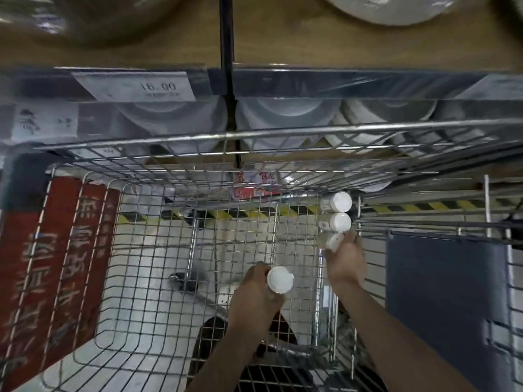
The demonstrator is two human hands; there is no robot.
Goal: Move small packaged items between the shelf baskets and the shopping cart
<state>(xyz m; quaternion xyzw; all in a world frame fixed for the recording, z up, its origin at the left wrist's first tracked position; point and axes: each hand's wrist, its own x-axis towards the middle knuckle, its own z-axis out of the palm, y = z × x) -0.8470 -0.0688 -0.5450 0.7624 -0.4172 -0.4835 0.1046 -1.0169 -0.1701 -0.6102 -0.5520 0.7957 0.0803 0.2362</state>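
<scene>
I look straight down into a wire shopping cart (147,250). My left hand (254,295) grips a small clear bottle with a white cap (280,279), held upright above the cart's floor. My right hand (346,264) is at the cart's right wall and holds another white-capped bottle (331,241) by its cap end. Two more white-capped bottles stand in a row against that wall just beyond it: one (338,222) and the farthest (339,202).
A red banner with white characters (48,264) hangs on the cart's left side. Ahead is a shelf edge with a price tag reading 16.00 (135,87) and wrapped plates (283,114). A dark panel (447,301) sits to the right. Yellow-black floor tape (249,212) shows below.
</scene>
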